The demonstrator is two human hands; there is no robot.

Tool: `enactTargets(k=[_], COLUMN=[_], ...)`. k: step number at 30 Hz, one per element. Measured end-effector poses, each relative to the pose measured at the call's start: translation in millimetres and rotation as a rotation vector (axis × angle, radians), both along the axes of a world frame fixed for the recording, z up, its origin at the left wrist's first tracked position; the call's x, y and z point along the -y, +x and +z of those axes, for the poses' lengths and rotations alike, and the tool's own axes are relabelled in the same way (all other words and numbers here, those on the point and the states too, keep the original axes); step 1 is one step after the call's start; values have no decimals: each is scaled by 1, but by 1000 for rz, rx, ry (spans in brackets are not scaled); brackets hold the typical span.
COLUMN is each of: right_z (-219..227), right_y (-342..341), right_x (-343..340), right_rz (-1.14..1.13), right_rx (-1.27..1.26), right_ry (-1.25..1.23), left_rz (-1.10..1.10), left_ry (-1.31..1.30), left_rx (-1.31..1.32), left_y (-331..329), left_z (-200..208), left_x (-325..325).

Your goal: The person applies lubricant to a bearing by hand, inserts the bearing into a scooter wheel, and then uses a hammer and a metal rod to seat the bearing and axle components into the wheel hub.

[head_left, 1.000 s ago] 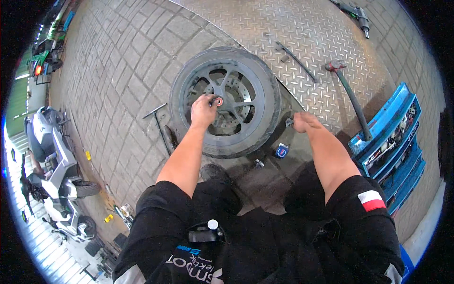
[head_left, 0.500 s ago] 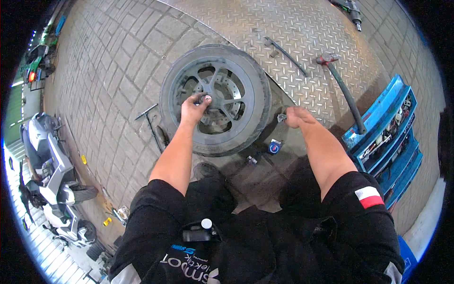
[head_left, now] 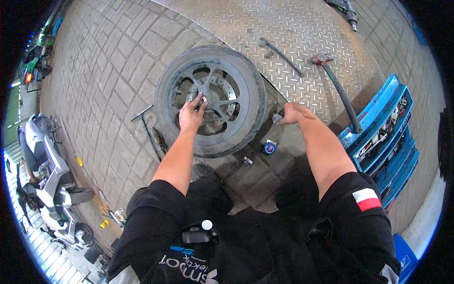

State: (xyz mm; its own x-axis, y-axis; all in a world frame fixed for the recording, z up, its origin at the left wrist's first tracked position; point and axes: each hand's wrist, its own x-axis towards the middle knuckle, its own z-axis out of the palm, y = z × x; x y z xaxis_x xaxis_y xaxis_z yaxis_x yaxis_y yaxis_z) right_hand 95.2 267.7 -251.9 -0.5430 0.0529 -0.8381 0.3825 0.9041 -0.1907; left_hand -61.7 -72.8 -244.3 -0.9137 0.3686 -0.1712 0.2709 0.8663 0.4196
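Observation:
A motorcycle wheel (head_left: pixel 246 90) with a black tyre, spoked rim and brake disc lies flat on the ground in front of me. My left hand (head_left: pixel 190 113) rests on the wheel's hub, fingertips pinching a small round part at the centre. My right hand (head_left: pixel 289 114) hovers just right of the tyre, closed around a small dark object; I cannot make out what it is.
A T-handle wrench (head_left: pixel 146 128) lies left of the wheel. A small blue tin (head_left: pixel 269 148) and a small metal part (head_left: pixel 247 161) sit near the tyre. A hammer (head_left: pixel 336 87) and a flat bar (head_left: pixel 280 53) lie on the checker plate (head_left: pixel 293 28). An open blue toolbox (head_left: pixel 385 132) stands right; scooters (head_left: pixel 52 180) are parked left.
My head has shifted, so the wheel sits a little lower in the picture. My left hand stays at the hub. My right hand has closed on a small dark object.

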Motion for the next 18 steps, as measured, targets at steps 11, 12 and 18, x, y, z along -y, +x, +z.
enactTargets(k=[11, 12, 18], right_z=[25, 29, 44], right_y=[-13, -16, -9], right_x=[-71, -76, -144], right_rz=[-327, -279, 41], right_rx=[-370, -433, -795], right_ry=[-32, 8, 262], left_rz=[-234, -225, -194], left_ry=[-314, -321, -456], left_rx=[-38, -38, 120], left_y=[20, 22, 27], left_z=[20, 22, 40], left_x=[2, 5, -16])
